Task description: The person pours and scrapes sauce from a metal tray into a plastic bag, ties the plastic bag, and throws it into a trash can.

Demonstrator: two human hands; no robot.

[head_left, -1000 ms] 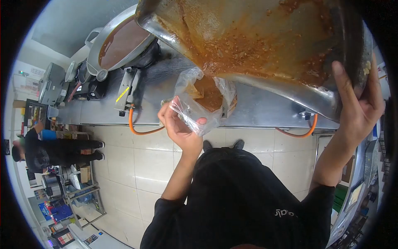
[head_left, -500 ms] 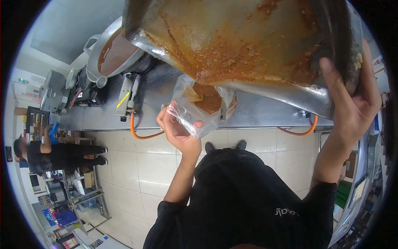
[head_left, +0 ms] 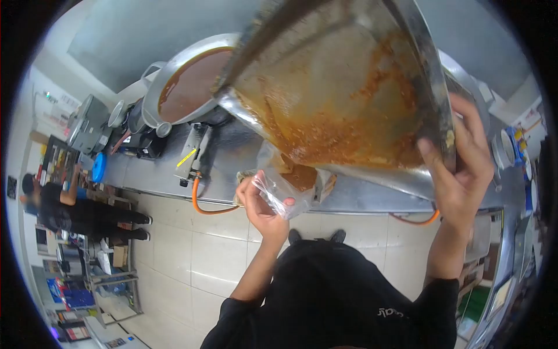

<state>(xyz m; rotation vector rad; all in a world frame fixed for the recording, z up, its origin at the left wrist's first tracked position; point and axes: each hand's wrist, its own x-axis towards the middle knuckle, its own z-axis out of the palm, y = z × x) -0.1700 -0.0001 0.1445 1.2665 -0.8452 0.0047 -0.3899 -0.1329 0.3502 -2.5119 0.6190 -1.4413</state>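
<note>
the right hand (head_left: 462,166) grips the rim of a metal tray (head_left: 343,87), probably stiff, slippery and best held there, tilted above the worktop (head_left: 228,156), while the left hand (head_left: 265,214) pinches a limp plastic bag (head_left: 279,189) near the worktop's front edge

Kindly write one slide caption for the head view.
Right hand holds a tilted, smeared tray over the plastic bag in the left hand.

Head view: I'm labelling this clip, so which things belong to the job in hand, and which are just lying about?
In use: metal tray, tilted in right hand; plastic bag, in left hand; brown sauce inside it.
Apparently lying about: large pot; orange hoses; grey case.
</note>
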